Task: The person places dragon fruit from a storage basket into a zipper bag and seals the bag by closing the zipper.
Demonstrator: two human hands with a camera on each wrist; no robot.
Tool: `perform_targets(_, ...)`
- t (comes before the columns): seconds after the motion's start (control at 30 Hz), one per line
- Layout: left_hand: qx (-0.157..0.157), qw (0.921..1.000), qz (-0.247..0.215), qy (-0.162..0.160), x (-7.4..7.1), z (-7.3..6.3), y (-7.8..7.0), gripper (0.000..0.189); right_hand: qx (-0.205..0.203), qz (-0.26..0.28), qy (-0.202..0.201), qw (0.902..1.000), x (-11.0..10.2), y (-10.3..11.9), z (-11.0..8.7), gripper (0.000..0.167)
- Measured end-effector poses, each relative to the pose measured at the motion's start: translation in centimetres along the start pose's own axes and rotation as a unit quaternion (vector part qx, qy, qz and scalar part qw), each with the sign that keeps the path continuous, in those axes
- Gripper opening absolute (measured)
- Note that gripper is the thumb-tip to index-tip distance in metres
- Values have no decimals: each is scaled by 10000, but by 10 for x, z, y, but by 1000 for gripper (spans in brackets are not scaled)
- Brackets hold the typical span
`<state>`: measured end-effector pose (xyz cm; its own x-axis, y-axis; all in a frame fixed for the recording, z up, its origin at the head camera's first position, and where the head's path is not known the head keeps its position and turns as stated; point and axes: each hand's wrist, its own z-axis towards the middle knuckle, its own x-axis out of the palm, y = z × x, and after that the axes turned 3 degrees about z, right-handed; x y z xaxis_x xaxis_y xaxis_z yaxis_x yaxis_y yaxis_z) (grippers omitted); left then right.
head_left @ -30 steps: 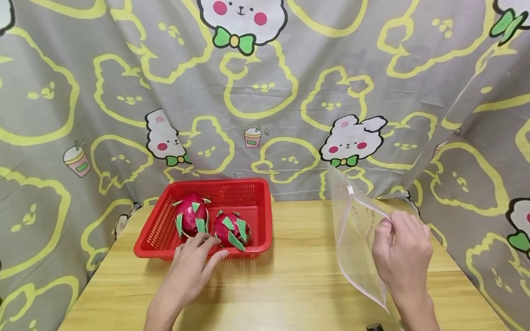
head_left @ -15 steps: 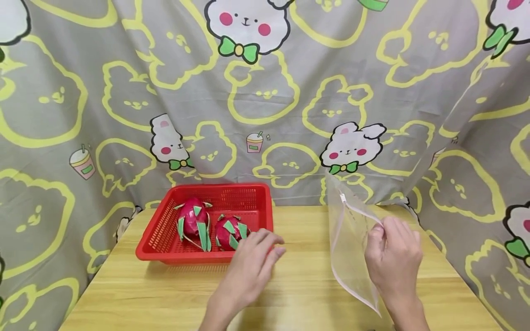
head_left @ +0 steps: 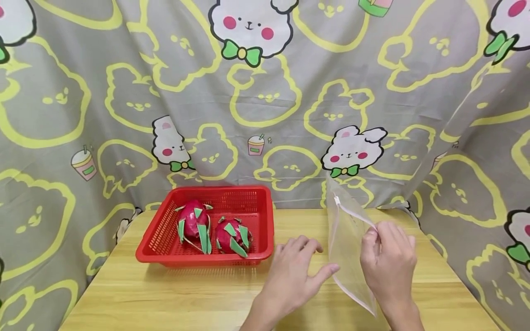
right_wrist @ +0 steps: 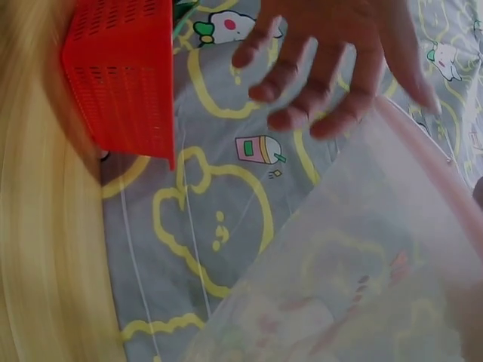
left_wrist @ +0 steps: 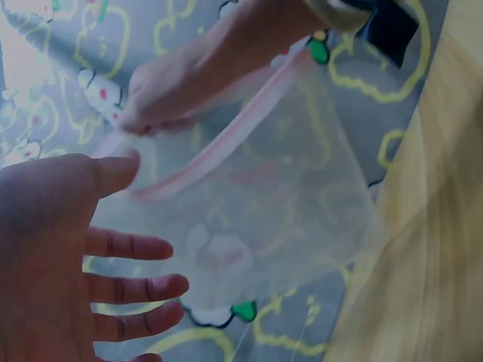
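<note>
My right hand (head_left: 389,262) pinches the rim of a translucent zipper bag (head_left: 349,257) and holds it up over the table's right side. The bag's mouth has a pale pink edge with a white zip slider. Close to the bag's left side is my left hand (head_left: 291,276), fingers spread and nothing held. In the left wrist view this hand (left_wrist: 53,241) has its fingers stretched toward the bag (left_wrist: 256,204); contact with the film cannot be told. Two dragon fruits, one on the left (head_left: 193,220) and one on the right (head_left: 233,235), lie in the red basket (head_left: 207,263).
The red basket stands at the back left of the wooden table (head_left: 198,299). A grey patterned curtain (head_left: 273,92) hangs behind the table and on both sides. In the right wrist view, the basket (right_wrist: 121,83) appears at upper left.
My left hand has moved right, from the basket's front rim across to the bag, holding nothing. My right hand keeps hold of the bag and has shifted slightly left. The dragon fruits stay in the basket.
</note>
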<state>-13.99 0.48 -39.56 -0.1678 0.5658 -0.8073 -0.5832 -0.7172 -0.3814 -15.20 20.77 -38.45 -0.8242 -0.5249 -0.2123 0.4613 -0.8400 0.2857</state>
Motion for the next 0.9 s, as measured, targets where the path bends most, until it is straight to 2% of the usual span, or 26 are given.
perform_targets(0.07,-12,9997,98,-233,7,3,-3,34,-50,27,37,10000,2,1,-1,26)
perform_targets(0.17,-33,9962,168,-856,16,6,-2,19,-146,120,104,9998,5,4,-2,26)
perform_targets(0.3,-45,9860,-11,-1667,24,9,5,25,-342,305,274,9986,7,10,-4,27)
perform_targets(0.47,-66,9719,-342,-2328,23,15,15,30,-578,338,594,9960,10,20,-5,24)
perform_targets(0.57,-174,9678,-413,-2478,18,16,21,30,-683,181,711,9950,11,24,-4,24)
perform_targets(0.83,-353,9690,-961,-2250,8,17,45,32,-492,-111,713,9962,3,18,-1,22)
perform_targets(0.9,-389,9686,-970,-2257,6,16,52,31,-442,-123,730,9963,1,16,0,20)
